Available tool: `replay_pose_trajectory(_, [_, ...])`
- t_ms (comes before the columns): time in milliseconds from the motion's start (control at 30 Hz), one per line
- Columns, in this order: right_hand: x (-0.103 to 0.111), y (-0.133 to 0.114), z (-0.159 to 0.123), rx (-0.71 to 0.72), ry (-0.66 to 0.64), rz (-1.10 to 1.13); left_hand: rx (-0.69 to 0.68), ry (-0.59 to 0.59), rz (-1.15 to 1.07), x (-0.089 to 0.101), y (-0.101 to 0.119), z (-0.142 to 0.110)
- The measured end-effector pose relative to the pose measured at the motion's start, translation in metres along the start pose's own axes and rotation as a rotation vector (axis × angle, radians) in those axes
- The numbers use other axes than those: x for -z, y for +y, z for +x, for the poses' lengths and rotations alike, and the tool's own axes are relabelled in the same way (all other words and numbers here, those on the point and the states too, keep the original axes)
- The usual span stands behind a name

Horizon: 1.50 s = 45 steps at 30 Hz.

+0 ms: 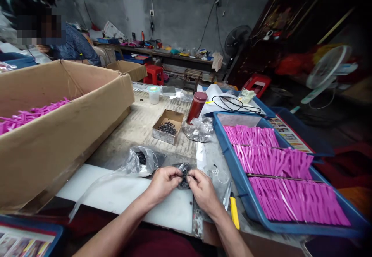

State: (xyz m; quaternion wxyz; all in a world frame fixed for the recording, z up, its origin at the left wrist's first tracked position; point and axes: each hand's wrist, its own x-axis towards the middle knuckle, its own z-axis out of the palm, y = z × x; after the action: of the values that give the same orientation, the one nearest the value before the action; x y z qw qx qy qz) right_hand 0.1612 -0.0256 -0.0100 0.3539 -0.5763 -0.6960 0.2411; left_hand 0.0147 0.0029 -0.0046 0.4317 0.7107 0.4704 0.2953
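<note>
My left hand [165,184] and my right hand [202,187] meet at the table's front, fingers pinched on either side of a small clear plastic bag [183,175] with dark contents. The fingers partly cover it, and its contents are too small to name. Just left of it lies a larger open plastic bag [148,160] with small black pieces inside. Beyond my hands, a small cardboard box [163,136] holds a heap of black screw-like pieces. A yellow-handled tool [234,212] and a loop of white string [222,177] lie right of my right hand.
On the right, a blue tray [232,195] holds rows of pink plastic pieces [296,201]. A big cardboard box [64,133] with more pink pieces fills the left. A dark red cylinder [197,108] and a lidded tub [154,94] stand farther back. A person [78,44] sits at the back left.
</note>
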Motion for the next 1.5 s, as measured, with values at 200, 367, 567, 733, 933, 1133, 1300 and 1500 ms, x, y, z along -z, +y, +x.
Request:
replay_pose_trajectory(200, [-0.002, 0.000, -0.001, -0.055, -0.011, 0.118, -0.055, -0.032, 0.094, -0.001, 0.009, 0.001])
replay_pose_trajectory(367, [-0.006, 0.003, -0.003, -0.161, 0.022, 0.348, -0.059, -0.020, 0.108, -0.002, 0.009, 0.000])
replay_pose_trajectory(567, [-0.013, 0.007, -0.006, -0.205, 0.037, 0.517, -0.022, -0.020, 0.095, -0.004, 0.013, 0.000])
replay_pose_trajectory(733, [-0.015, 0.003, -0.007, -0.193, 0.090, 0.454, -0.005, -0.021, 0.032, -0.007, 0.011, -0.001])
replay_pose_trajectory(933, [-0.014, 0.002, -0.007, -0.214, 0.133, 0.508, 0.005, -0.023, -0.053, -0.006, 0.006, -0.002])
replay_pose_trajectory(1133, [-0.015, 0.006, -0.007, -0.238, 0.150, 0.577, 0.004, -0.045, -0.110, -0.006, 0.008, -0.003])
replay_pose_trajectory(1300, [-0.012, 0.005, -0.006, -0.187, 0.142, 0.545, 0.027, -0.026, -0.147, -0.005, 0.007, -0.004])
replay_pose_trajectory(1500, [-0.007, 0.002, -0.008, -0.124, 0.062, 0.463, 0.059, -0.031, -0.330, -0.004, 0.005, -0.002])
